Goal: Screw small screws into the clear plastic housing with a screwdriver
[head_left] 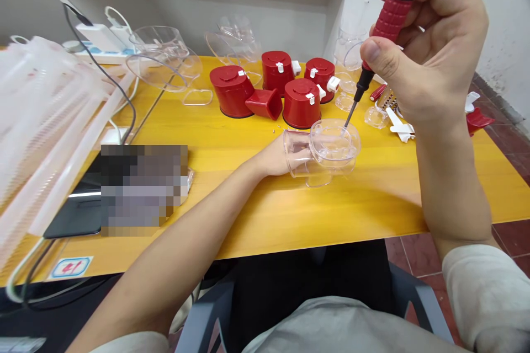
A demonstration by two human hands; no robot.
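My right hand (426, 49) is closed around a red-handled screwdriver (383, 30), held upright with its thin tip pointing down at the rim of a clear plastic housing (331, 149). My left hand (275, 157) reaches across the yellow table (256, 209) and grips that clear housing from the left, its fingers partly inside the part's tube. The housing rests on the table in front of several red round bases (300, 102).
Clear plastic bowls (165, 58) and lids stand at the back. White and red small parts (399, 129) lie to the right. A power strip with cables (103, 44), a dark tablet (78, 215) and a stack of translucent plastic pieces (45, 116) occupy the left.
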